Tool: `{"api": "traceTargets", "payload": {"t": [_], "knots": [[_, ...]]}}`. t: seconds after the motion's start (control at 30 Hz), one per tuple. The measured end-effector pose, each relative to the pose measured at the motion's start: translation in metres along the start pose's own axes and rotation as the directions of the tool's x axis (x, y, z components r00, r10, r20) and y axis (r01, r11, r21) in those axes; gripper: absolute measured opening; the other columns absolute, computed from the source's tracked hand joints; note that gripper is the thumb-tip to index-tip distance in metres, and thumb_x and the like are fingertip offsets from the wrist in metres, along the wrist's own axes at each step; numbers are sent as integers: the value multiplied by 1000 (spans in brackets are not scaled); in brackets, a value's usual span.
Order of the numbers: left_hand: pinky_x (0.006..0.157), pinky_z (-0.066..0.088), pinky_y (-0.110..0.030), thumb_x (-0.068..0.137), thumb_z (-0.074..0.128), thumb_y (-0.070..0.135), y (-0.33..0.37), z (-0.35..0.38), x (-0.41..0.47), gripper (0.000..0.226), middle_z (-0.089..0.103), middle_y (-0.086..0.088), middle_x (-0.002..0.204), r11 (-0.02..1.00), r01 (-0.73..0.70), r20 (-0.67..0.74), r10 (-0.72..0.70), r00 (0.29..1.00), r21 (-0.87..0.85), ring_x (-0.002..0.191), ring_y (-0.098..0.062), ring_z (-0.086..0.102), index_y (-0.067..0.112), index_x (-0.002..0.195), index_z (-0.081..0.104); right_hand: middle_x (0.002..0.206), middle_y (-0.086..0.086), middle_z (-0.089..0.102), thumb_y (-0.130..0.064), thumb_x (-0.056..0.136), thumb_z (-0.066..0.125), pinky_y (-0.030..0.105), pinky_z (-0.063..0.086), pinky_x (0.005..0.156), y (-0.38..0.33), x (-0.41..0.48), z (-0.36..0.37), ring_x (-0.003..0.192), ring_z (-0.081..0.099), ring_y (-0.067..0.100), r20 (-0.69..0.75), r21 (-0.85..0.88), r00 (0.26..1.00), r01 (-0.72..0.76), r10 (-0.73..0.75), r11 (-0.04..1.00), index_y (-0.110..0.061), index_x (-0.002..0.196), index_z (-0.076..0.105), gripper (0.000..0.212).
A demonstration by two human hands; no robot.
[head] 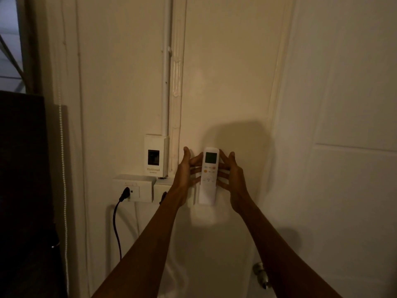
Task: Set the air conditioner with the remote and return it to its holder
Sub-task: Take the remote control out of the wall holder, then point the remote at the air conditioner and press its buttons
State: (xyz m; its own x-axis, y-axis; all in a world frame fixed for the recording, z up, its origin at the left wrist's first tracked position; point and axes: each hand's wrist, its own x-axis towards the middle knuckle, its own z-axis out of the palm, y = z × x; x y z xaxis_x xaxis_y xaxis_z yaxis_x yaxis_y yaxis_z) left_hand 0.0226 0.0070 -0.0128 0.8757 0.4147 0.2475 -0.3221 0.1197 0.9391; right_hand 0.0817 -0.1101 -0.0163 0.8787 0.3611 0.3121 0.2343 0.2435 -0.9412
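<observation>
A white air-conditioner remote (210, 168) stands upright against the cream wall, screen at the top and coloured buttons below. Its lower part sits in a white wall holder (206, 200). My left hand (185, 176) is just left of the remote, fingers spread, with the fingertips reaching its left edge. My right hand (233, 177) mirrors it on the right side, fingers apart and tips at the right edge. Neither hand wraps around the remote.
A white breaker box (155, 155) hangs left of the remote under a vertical conduit (165, 82). Below it are wall sockets (134, 188) with a black plug and cable (124, 195). A white door (343, 125) with a metal handle (261, 274) is right; dark furniture (23, 190) is left.
</observation>
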Motion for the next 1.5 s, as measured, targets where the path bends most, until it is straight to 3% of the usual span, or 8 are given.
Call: {"api": "traceTargets", "payload": {"t": [0.17,0.4,0.57,0.7,0.9,1.13,1.27,1.5], "knots": [[98,47,-42,87,15,70,44,7,11,73,63,-5,120,991,-124,25,123,992,59,111,-20,58,26,124,60,90,-9,65,-52,94,35,26,49,67,-47,10,7,85,64,10,33,-24,994,105,-104,994,-41,86,60,28],[83,53,-33,91,48,43,72,7,4,39,65,-3,117,957,-215,50,209,977,195,101,-13,61,29,126,57,126,5,60,-15,88,58,39,57,85,-67,20,8,104,62,19,92,-239,959,284,-270,928,-32,136,42,54],[85,55,-30,74,69,-6,69,0,-3,75,62,-5,120,851,-335,103,322,941,404,100,-11,62,27,137,46,130,12,58,-2,81,62,47,55,91,-71,13,6,107,60,23,126,-332,940,341,-317,880,-30,139,38,69],[69,53,-9,70,75,-5,73,2,-13,82,61,-2,118,786,-407,127,396,910,466,99,-7,60,23,139,42,128,13,59,-2,79,67,43,55,91,-79,3,5,111,59,25,149,-394,909,416,-390,819,-25,141,35,74],[84,58,-35,67,76,-6,81,13,-36,86,60,-7,125,737,-454,112,464,878,501,112,-22,59,22,140,41,120,12,63,-2,76,70,36,58,82,-95,-20,-3,102,64,22,187,-419,879,475,-438,774,-24,143,32,80],[69,58,-18,67,73,-11,96,36,-87,89,58,-3,126,712,-466,103,490,866,525,105,-17,59,21,142,38,122,15,60,-6,73,76,44,58,84,-120,-58,-20,106,63,27,258,-454,855,519,-450,724,-23,145,28,88],[70,55,-11,69,69,-15,104,48,-123,88,54,4,128,725,-468,92,494,864,506,101,-8,58,22,142,37,126,12,57,-10,73,77,23,52,76,-130,-89,-26,110,60,24,282,-463,842,540,-461,703,-23,146,23,92],[87,55,-25,71,69,-12,121,49,-191,84,55,-2,134,707,-456,81,496,865,541,107,-13,57,20,142,37,131,12,52,-9,75,74,23,47,78,-145,-152,-19,116,56,23,318,-445,835,549,-449,707,-23,148,15,94]]}}
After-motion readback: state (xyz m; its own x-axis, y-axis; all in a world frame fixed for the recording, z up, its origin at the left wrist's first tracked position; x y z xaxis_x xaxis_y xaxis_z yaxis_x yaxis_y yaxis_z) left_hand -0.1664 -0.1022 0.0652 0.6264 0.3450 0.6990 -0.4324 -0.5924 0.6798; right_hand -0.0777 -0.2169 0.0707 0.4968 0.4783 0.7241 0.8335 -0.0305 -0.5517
